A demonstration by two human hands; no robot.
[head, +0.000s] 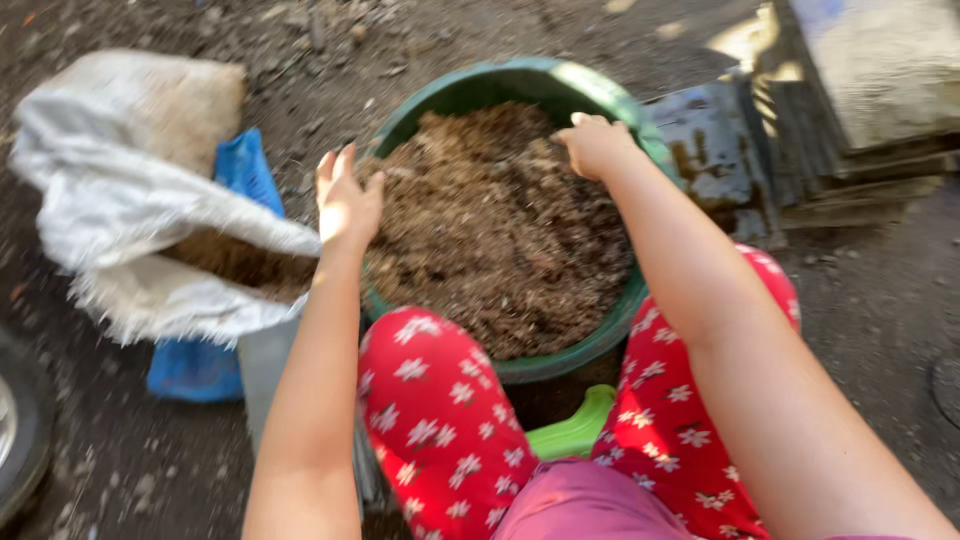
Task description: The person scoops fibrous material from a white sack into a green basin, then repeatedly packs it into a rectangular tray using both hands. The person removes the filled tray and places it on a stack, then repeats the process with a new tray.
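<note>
We count one green basin point(610, 100) of brown soil point(500, 230), one white sack point(110, 210) lying open, one blue bag point(245, 170) under it, one green stool point(575, 430), two bare hands: left hand point(347, 200), right hand point(595, 145).

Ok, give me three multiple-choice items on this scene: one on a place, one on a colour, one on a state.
1. Where does the white sack lie?
A. left of the tub
B. inside the tub
C. on the person's lap

2. What colour is the tub?
A. red
B. green
C. yellow

3. How is the left hand?
A. closed in a fist
B. gripping the sack
C. open at the tub's rim

Answers:
1 A, the sack lies on the ground beside the tub's left side.
2 B, its rim shows green around the brown soil.
3 C, its fingers are spread; the right hand rests on the soil.
</note>
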